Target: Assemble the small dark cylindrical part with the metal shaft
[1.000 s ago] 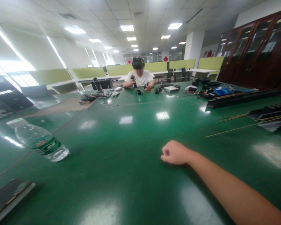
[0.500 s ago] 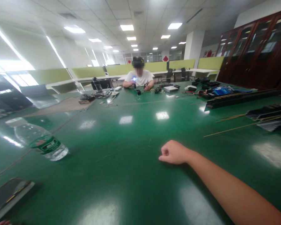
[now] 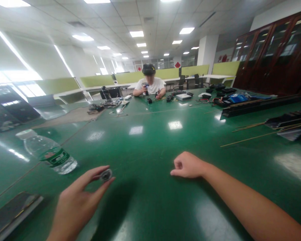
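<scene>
My left hand [image 3: 76, 201] is raised over the green table [image 3: 140, 150] at the lower left. Its thumb and fingers pinch a small round grey piece [image 3: 106, 174] with a dark centre; I cannot make out its exact kind. To the right, my right hand [image 3: 188, 165] rests on the tabletop in a loose fist. Its fingers curl inward and nothing shows in them. Left of my left hand, a clear water bottle [image 3: 56, 157] with a green label and white cap appears tilted. A dark flat object [image 3: 15, 214] with a pale edge lies at the lower left.
Across the table sits a person [image 3: 150, 85] in a white shirt, holding a small device. Small parts and tools [image 3: 115, 102] lie at the far left. Thin brass-coloured rods [image 3: 251, 138] and black channels [image 3: 261, 106] stretch over the right side, near a blue bag [image 3: 238, 97].
My left hand has come into view from the lower left, holding the small round piece. My right hand stays in place. The whole view has shifted slightly.
</scene>
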`<action>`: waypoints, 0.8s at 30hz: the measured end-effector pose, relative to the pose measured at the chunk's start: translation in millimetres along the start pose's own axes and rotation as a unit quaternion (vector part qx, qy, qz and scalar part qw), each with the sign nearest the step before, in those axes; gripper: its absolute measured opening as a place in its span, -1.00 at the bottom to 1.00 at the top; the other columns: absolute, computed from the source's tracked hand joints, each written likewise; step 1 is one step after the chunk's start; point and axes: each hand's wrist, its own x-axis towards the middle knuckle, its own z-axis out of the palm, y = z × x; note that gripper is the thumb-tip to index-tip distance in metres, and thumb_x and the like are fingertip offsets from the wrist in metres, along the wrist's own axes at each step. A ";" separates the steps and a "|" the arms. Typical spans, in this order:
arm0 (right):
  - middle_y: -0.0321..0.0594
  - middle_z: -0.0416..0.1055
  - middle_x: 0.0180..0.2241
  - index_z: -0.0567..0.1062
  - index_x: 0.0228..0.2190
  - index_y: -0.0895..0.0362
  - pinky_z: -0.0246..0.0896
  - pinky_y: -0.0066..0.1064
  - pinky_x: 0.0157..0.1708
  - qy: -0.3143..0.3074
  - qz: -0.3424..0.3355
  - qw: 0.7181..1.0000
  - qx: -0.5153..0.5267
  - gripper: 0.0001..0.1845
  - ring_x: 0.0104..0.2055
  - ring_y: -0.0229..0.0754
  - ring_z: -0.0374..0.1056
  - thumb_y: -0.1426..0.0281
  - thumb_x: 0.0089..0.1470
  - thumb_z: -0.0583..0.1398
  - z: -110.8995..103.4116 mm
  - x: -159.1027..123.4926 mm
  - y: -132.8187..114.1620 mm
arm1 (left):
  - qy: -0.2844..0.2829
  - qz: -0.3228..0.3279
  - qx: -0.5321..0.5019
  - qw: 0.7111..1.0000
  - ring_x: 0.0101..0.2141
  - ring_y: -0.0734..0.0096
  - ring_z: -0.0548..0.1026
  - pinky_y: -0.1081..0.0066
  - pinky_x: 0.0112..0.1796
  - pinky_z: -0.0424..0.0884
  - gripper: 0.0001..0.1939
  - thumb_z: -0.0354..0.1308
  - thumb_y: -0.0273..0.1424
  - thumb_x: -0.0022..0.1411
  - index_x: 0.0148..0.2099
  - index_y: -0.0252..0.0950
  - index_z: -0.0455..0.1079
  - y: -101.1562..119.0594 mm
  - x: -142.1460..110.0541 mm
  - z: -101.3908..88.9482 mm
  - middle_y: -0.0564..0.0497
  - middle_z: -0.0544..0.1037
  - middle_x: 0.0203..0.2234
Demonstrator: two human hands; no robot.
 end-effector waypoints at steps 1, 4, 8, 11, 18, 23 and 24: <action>-0.31 0.44 -0.62 0.51 -0.62 0.15 -0.02 -0.48 -0.54 0.004 -0.004 1.000 0.008 -0.65 -0.58 -0.32 0.26 0.16 -0.01 0.32 0.5 0.1 0.0 | -0.024 0.024 -0.033 0.999 -0.33 0.32 0.57 0.38 -0.31 0.50 -0.69 0.22 -0.10 0.18 -0.07 -0.07 0.45 10.4 9.3 14.6 0.11 0.60 -0.28; -0.30 0.46 -0.59 0.51 -0.59 0.16 0.02 -0.48 -0.52 0.019 -0.015 0.999 0.030 -0.65 -0.56 -0.31 0.28 0.15 0.00 0.32 2.6 0.5 0.5 | -0.115 0.099 -0.119 0.981 -0.25 0.34 0.53 0.36 -0.19 0.47 -0.82 0.22 -0.31 0.19 -0.14 -0.17 0.44 46.8 33.9 58.5 0.04 0.56 -0.25; -0.29 0.46 -0.57 0.53 -0.56 0.16 0.06 -0.48 -0.50 0.034 -0.020 0.998 0.049 -0.68 -0.53 -0.29 0.30 0.17 -0.01 0.33 5.4 1.2 1.5 | -0.194 0.143 -0.147 0.959 -0.28 0.36 0.48 0.40 -0.24 0.43 -0.82 0.21 -0.51 0.12 -0.19 -0.23 0.44 77.9 44.2 100.9 0.01 0.51 -0.29; -0.29 0.47 -0.56 0.55 -0.53 0.16 0.08 -0.49 -0.52 0.035 -0.007 0.996 0.079 -0.72 -0.53 -0.29 0.32 0.19 -0.03 0.35 7.1 0.6 0.3 | -0.222 0.160 -0.171 0.947 -0.30 0.37 0.45 0.40 -0.26 0.42 -0.78 0.17 -0.55 0.10 -0.17 -0.25 0.43 78.8 37.2 115.0 -0.02 0.48 -0.28; -0.32 0.48 -0.54 0.56 -0.45 0.11 0.03 -0.50 -0.56 0.033 0.036 0.994 0.094 -0.73 -0.53 -0.29 0.32 0.17 -0.10 0.39 10.5 -2.9 -9.7 | -0.231 0.148 -0.218 0.937 -0.23 0.35 0.44 0.38 -0.19 0.42 -0.74 0.14 -0.57 0.12 -0.12 -0.24 0.42 65.8 23.0 119.7 -0.04 0.45 -0.23; -0.35 0.49 -0.51 0.54 -0.39 0.08 0.04 -0.50 -0.52 0.043 0.043 0.995 0.077 -0.68 -0.50 -0.28 0.34 0.17 -0.16 0.42 10.6 -2.8 -19.0 | -0.243 0.128 -0.229 0.934 -0.22 0.34 0.45 0.37 -0.19 0.42 -0.76 0.15 -0.53 0.16 -0.11 -0.21 0.44 68.6 20.0 119.0 -0.04 0.44 -0.23; -0.35 0.49 -0.50 0.54 -0.37 0.07 0.06 -0.49 -0.49 0.046 0.038 0.996 0.070 -0.67 -0.49 -0.27 0.34 0.17 -0.17 0.42 10.5 -2.5 -21.1 | -0.243 0.124 -0.227 0.935 -0.22 0.33 0.45 0.37 -0.19 0.42 -0.76 0.16 -0.53 0.16 -0.11 -0.21 0.44 68.8 20.0 118.5 -0.04 0.44 -0.23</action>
